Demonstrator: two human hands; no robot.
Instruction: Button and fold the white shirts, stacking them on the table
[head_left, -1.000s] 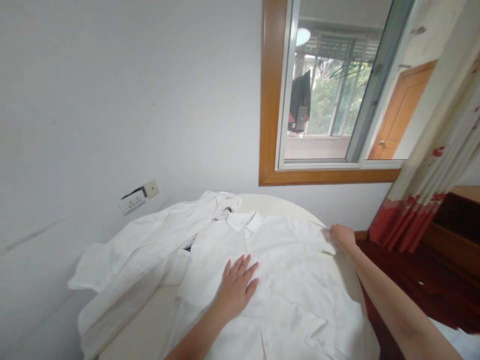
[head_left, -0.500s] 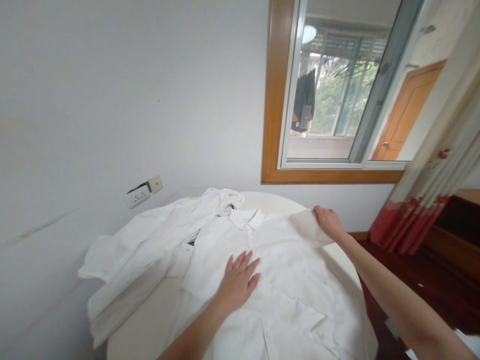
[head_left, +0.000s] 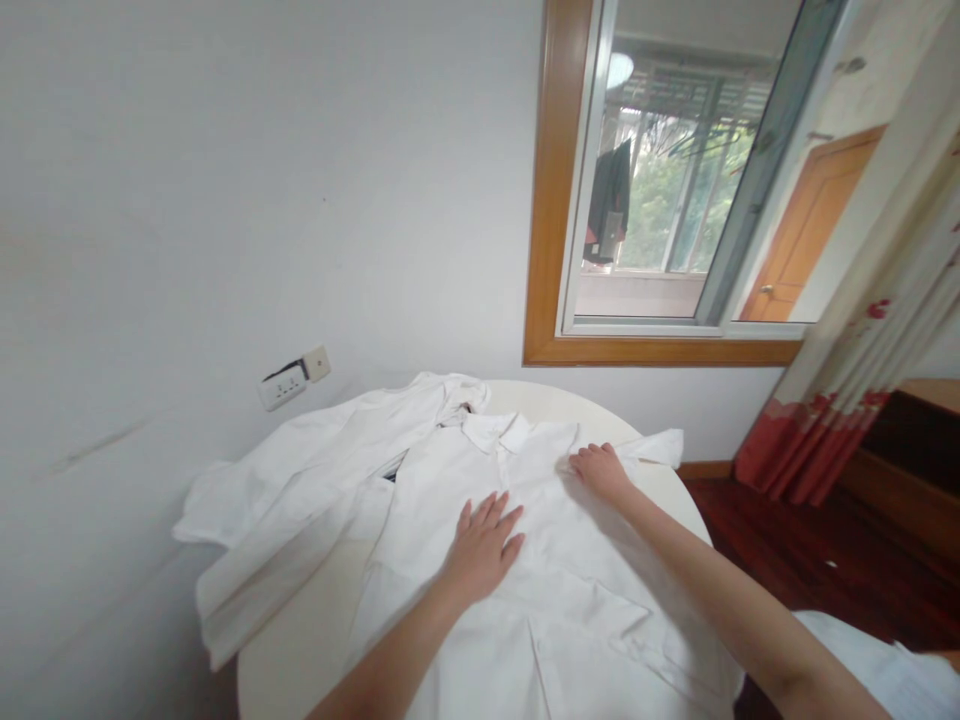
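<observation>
A white collared shirt (head_left: 480,560) lies front side up over the round table (head_left: 307,610), its collar toward the wall. My left hand (head_left: 480,550) rests flat on the shirt's chest with the fingers spread. On the shirt's right shoulder side, my right hand (head_left: 600,472) lies palm down with fingers close together, touching the cloth. From beyond that hand a sleeve (head_left: 660,445) stretches out to the right over the table edge. The shirt's lower end runs out of view.
More white garments (head_left: 315,470) are heaped on the table's left side and hang over its edge. A wall socket (head_left: 285,386) sits behind them. Beyond the table are a wood-framed window (head_left: 551,354) and a curtain (head_left: 817,430). White cloth (head_left: 877,660) shows at lower right.
My right hand has let go of the sleeve end and moved left onto the shirt's shoulder area. The sleeve now lies extended to the right. My left hand stays in place.
</observation>
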